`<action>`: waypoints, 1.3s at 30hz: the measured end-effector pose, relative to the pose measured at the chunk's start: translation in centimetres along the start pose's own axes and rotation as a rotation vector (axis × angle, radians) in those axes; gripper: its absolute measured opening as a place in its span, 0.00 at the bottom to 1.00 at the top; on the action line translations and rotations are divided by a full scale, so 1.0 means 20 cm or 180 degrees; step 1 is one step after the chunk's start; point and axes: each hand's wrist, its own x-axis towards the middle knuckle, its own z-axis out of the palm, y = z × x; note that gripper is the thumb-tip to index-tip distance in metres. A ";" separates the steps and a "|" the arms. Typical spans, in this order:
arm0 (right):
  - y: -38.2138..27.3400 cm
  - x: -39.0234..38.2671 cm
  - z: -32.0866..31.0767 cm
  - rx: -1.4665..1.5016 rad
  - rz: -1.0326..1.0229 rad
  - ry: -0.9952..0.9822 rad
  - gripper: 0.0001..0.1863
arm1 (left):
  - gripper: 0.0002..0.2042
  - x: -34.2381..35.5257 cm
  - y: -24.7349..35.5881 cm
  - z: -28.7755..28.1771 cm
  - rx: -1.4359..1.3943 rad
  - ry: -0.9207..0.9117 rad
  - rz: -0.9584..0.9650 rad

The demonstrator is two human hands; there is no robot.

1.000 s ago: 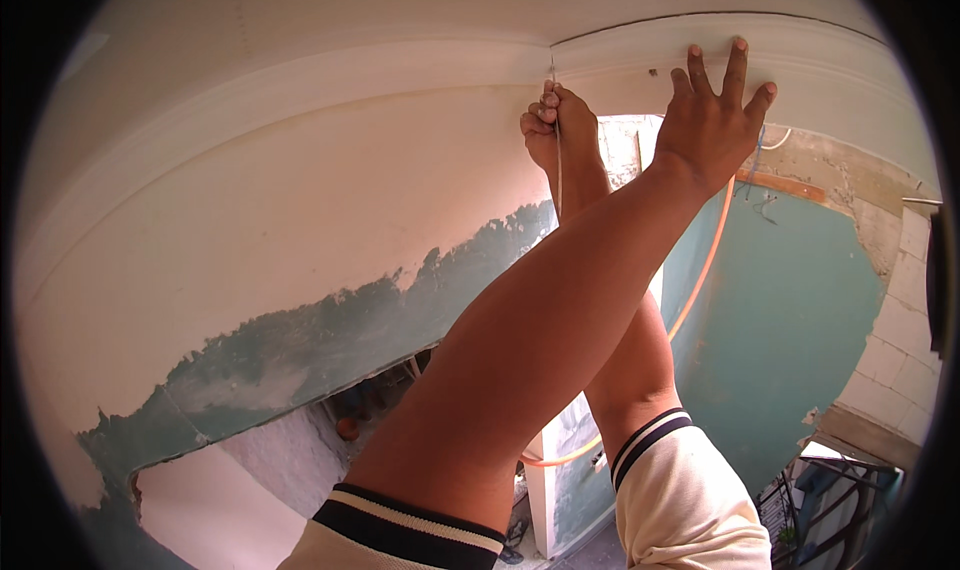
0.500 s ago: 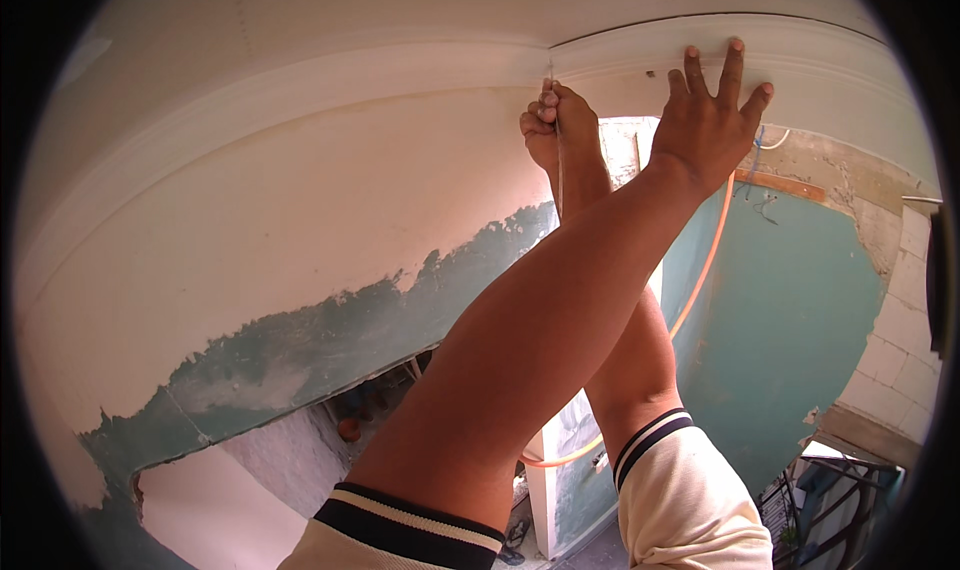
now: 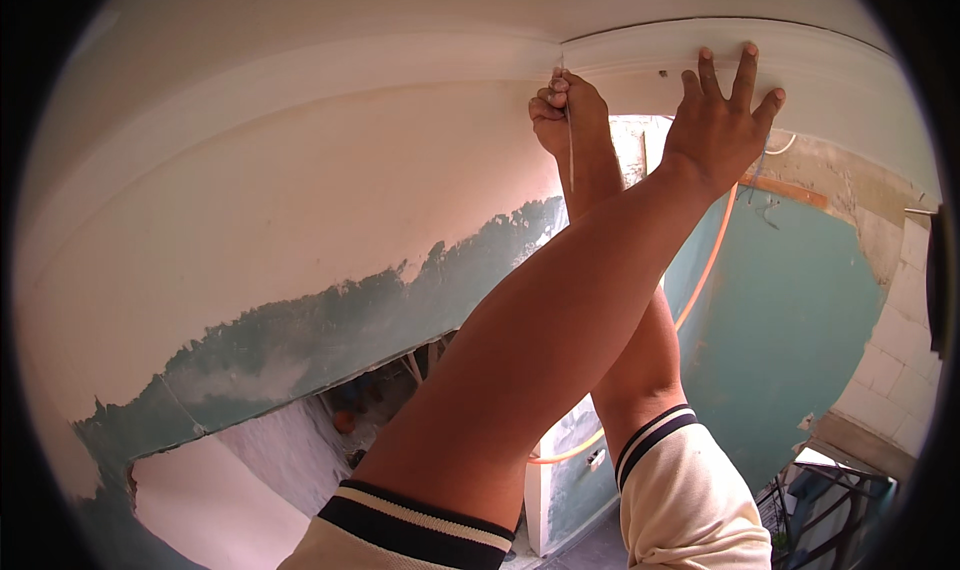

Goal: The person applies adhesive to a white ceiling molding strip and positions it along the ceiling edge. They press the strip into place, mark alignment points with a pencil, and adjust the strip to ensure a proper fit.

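Observation:
My left hand [image 3: 720,125] lies with its fingers spread against the white moulded cornice [image 3: 640,55], to the right of a joint in it. My left forearm crosses in front of the right one. Left of it, right at the joint, my right hand [image 3: 568,110] is closed round a thin pale strip [image 3: 572,160]. One end of the strip hangs below the fist beside the wrist. Whether it is a blade seen edge-on or a cord, I cannot tell. A dark gap [image 3: 720,18] runs between the cornice's upper edge and the ceiling on the right.
A wall [image 3: 330,200], pale above and green below, stands at left over an opening. An orange hose [image 3: 712,260] hangs behind my arms, by a green wall [image 3: 790,300]. Bare white blocks [image 3: 890,360] show at right, with a dark metal frame [image 3: 835,510] low down.
The whole view has shifted slightly. My right fist has tilted a little at the joint, and less of the strip shows below it. My left hand stays spread on the cornice.

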 end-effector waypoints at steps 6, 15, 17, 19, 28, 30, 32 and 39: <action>0.01 0.00 0.02 0.0004 0.0012 0.0010 0.09 | 0.30 0.00 0.00 -0.02 0.0062 -0.0106 0.0037; 0.00 0.00 0.03 0.0012 0.0033 -0.0018 0.10 | 0.30 -0.01 -0.01 -0.01 0.0061 -0.0084 0.0029; 0.00 0.00 0.02 -0.0029 0.0067 0.0021 0.11 | 0.29 -0.01 0.00 -0.02 0.0026 -0.0114 -0.0012; -0.01 -0.02 0.03 -0.0071 0.0026 0.0035 0.11 | 0.29 0.00 0.00 -0.02 -0.0012 -0.0131 -0.0037; -0.01 -0.02 0.07 -0.0043 0.0019 0.0198 0.10 | 0.28 0.00 0.01 -0.01 0.0123 -0.0087 -0.0047; 0.00 -0.05 0.06 -0.0022 0.0000 0.0167 0.10 | 0.28 0.00 0.01 -0.01 0.0146 -0.0104 -0.0028; 0.00 -0.05 0.04 -0.0047 0.0006 0.0147 0.11 | 0.28 0.00 0.01 -0.01 0.0139 -0.0094 -0.0035; 0.00 -0.01 0.04 0.0027 0.0082 0.0166 0.11 | 0.28 0.01 0.02 -0.02 0.0126 -0.0050 -0.0090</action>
